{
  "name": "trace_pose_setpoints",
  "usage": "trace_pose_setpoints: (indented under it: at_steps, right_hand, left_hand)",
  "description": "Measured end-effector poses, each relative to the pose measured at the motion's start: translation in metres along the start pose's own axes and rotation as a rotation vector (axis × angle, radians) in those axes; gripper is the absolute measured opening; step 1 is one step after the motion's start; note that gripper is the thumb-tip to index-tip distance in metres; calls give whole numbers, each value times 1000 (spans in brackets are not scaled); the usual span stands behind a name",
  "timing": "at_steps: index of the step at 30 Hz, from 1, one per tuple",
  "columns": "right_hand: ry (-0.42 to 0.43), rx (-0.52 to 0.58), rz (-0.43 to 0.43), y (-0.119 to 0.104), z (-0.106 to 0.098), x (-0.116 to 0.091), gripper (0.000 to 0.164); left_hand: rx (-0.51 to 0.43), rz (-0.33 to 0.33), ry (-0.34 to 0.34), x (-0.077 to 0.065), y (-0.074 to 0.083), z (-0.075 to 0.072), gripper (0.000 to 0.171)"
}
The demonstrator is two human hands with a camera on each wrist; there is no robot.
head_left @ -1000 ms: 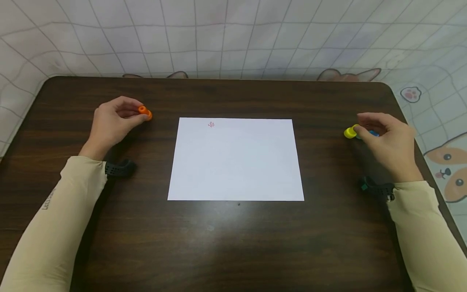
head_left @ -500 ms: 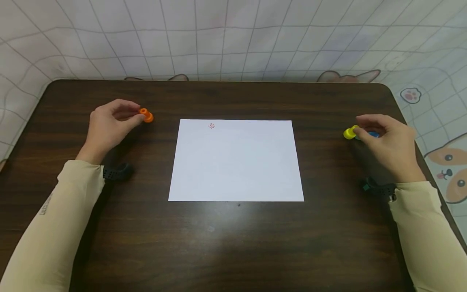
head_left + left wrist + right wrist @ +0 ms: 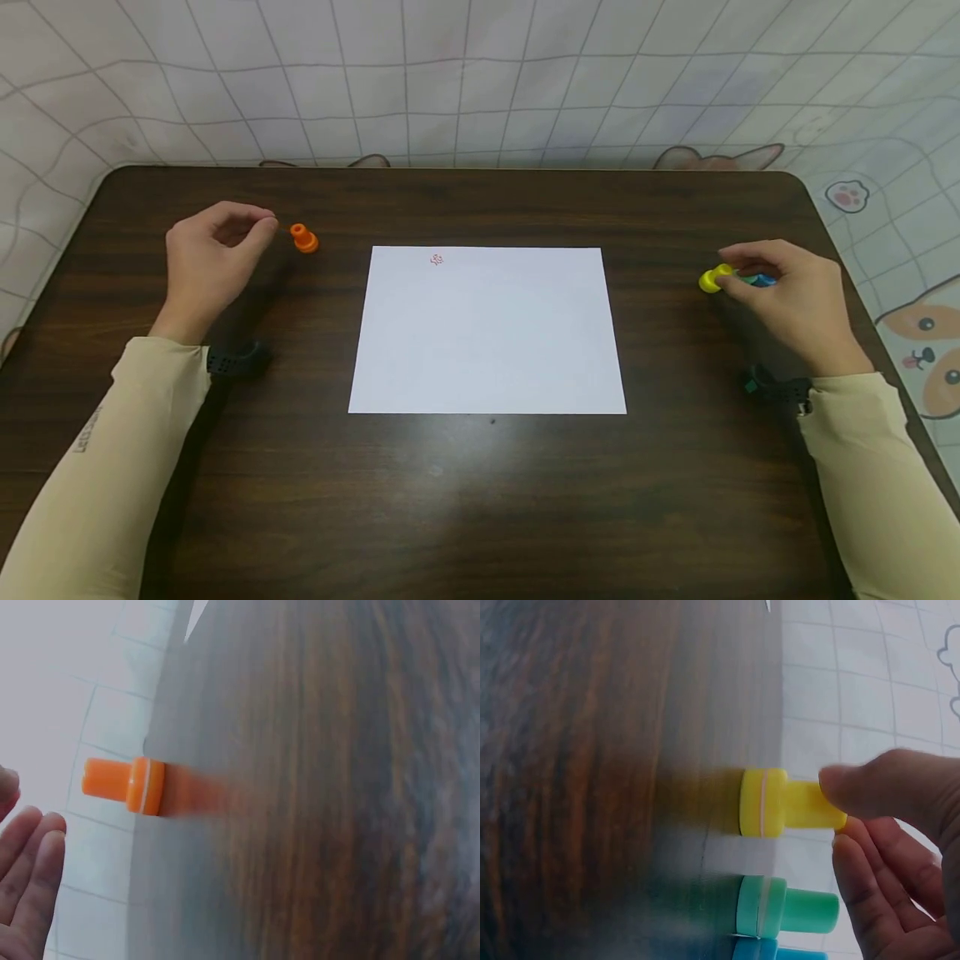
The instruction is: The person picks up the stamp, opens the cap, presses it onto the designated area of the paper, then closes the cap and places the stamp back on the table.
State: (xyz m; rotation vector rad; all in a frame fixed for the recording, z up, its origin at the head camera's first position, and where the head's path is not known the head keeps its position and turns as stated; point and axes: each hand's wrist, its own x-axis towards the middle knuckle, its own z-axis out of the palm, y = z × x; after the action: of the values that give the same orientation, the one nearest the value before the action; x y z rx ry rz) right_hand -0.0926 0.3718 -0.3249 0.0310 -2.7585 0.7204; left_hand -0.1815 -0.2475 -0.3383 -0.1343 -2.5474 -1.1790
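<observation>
Orange stamp-like piece: one, upright on the surface, left of the white sheet, near your left hand. At right, one yellow piece, one green piece, one blue piece, side by side. Four total. One sheet, one small red mark near its far edge. Surface: dark wood grain, glossy, rounded far corners. Gridded cloth behind, cartoon animals on it. Your right hand pinches yellow's knob. Left wrist view: your left thumb and fingers slightly parted, clear of orange. Right wrist view shows green's knob; your fingers mostly cover green in head view.
</observation>
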Motion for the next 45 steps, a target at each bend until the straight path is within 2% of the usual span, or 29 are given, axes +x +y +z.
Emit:
trace_pose_setpoints:
  at_steps: [5,11,16,19,21,24,32,35,39,42,45]
  right_hand:
    - [-67,-22,2,-2,0,-1,27]
    - [-97,-10,-19,-3,3,-2,28]
    - [-159,-10,-12,-4,4,-4,31]
    - [-163,-15,-13,-4,5,-5,32]
    - [-161,-13,-11,-4,5,-5,32]
    - [-166,13,-2,-3,6,-5,32]
    - [-200,107,8,-2,9,-2,31]
    - [-199,125,12,0,9,-1,31]
    - [-202,172,63,4,8,0,34]
    - [-202,211,126,3,7,1,38]
    - [-193,251,147,-2,5,1,39]
  left_hand:
    - [-56,62,59,-4,9,2,23]
    - [-147,159,78,-11,21,11,18]
    - [-251,262,57,-20,38,21,13]
    - [-341,332,20,-26,53,27,12]
    - [-408,355,-7,-29,62,31,12]
    - [-475,342,-28,-35,72,36,11]
    - [-603,250,-87,-53,92,48,11]
    - [-624,221,-116,-59,98,51,13]
    - [-653,184,-143,-64,102,55,12]
    - [-644,162,-178,-67,103,59,12]
    - [-623,150,-221,-69,105,63,13]
